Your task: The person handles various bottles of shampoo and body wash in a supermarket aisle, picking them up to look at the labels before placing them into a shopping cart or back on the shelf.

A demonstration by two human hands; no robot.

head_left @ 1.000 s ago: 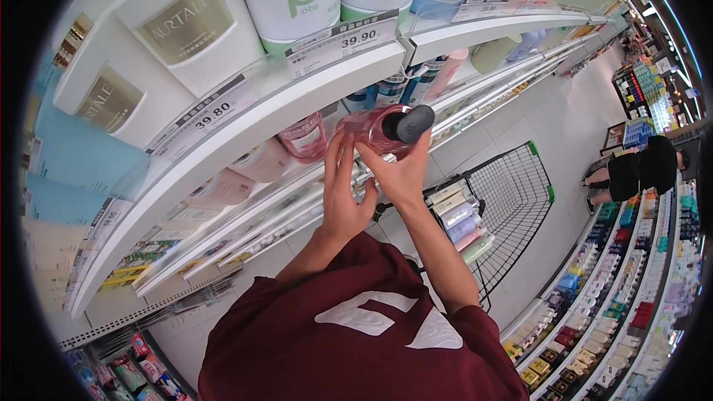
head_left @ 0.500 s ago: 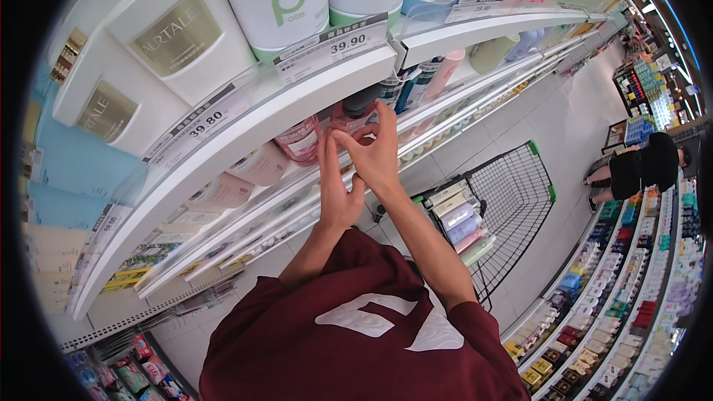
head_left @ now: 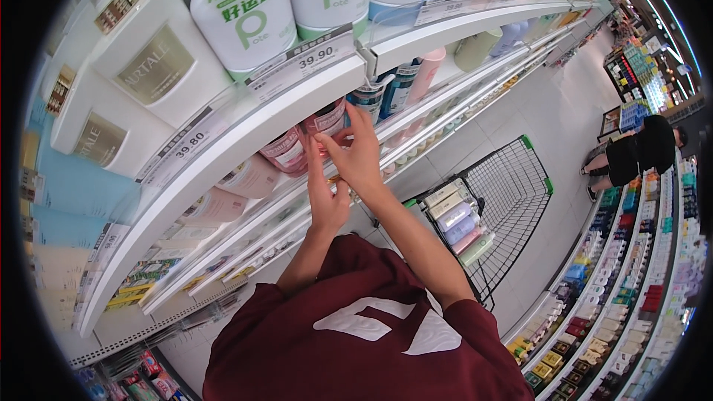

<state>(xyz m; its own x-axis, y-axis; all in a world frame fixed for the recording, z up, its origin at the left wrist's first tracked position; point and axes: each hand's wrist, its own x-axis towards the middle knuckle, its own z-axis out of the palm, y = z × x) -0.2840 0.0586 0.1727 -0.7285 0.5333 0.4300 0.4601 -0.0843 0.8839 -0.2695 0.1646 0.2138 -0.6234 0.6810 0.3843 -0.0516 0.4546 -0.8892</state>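
On the shelf under the white upper ledge is a pink bottle (head_left: 327, 119) with a label, its top hidden beneath the ledge. My right hand (head_left: 359, 154) grips its right side, with the fingers reaching up along it and the thumb across the front. My left hand (head_left: 327, 199) presses long, straight fingers against its left side, between it and a similar pink bottle (head_left: 285, 151). The hands touch or nearly touch each other in front. Just right of my right fingertips are a teal-labelled bottle (head_left: 367, 96) and a dark blue bottle (head_left: 399, 92).
Large white pump-type bottles (head_left: 245, 22) and price tags (head_left: 304, 63) line the upper shelf (head_left: 223, 150). A wire shopping cart (head_left: 512, 186) holding several bottles and boxes stands at my right. Beyond it, a person in black (head_left: 640, 152) is near another stocked shelf (head_left: 631, 282).
The pink bottle has moved back under the ledge, so its dark cap no longer shows. Both hands moved with it, and the view has shifted slightly.
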